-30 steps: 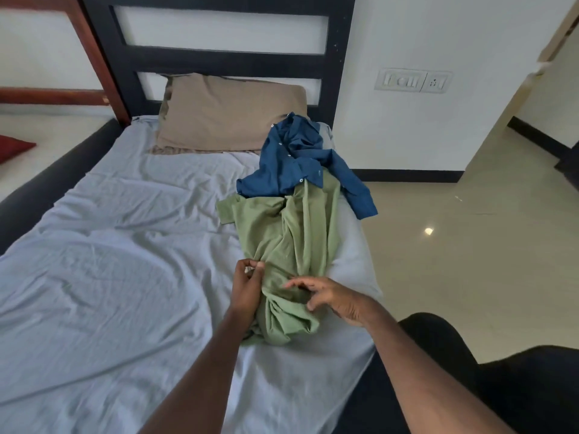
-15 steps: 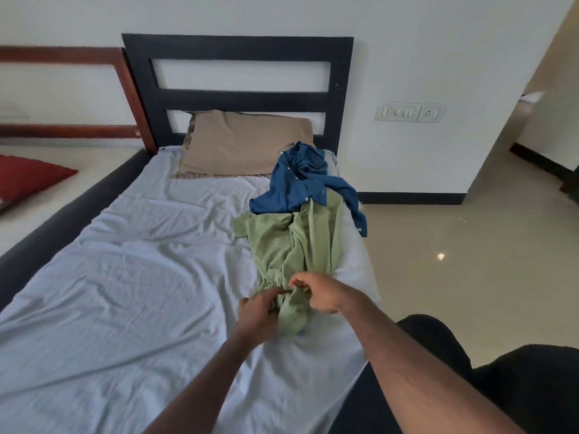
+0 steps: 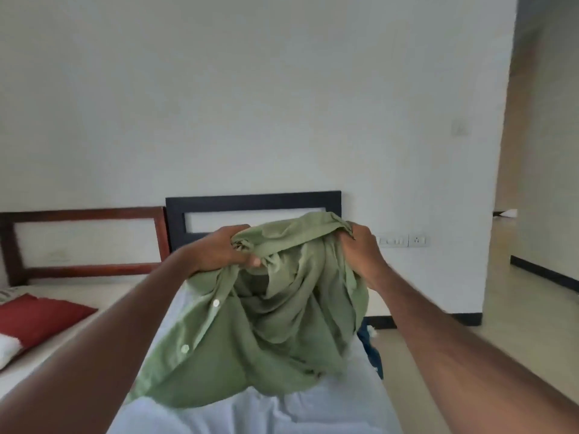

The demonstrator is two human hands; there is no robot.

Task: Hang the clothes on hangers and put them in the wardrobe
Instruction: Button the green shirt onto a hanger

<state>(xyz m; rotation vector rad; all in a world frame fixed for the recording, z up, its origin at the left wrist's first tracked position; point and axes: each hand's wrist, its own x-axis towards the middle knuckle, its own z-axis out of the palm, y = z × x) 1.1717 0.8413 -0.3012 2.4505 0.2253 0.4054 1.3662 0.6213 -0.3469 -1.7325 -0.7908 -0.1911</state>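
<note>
At the centre of the frame, both hands hold a green shirt [image 3: 269, 324] up above the bed [image 3: 282, 411]. Left hand [image 3: 224, 250] clenches bunched fabric at the shirt's upper left; right hand [image 3: 365, 252] grips its upper right edge. Its hem hangs down to the pale sheet. A blue garment [image 3: 372, 349] peeks out at lower right, beside the black headboard [image 3: 250, 198] and a red cushion [image 3: 37, 317] at left.

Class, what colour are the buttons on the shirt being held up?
White, on the green shirt; the buttons show best in the head view.
</note>
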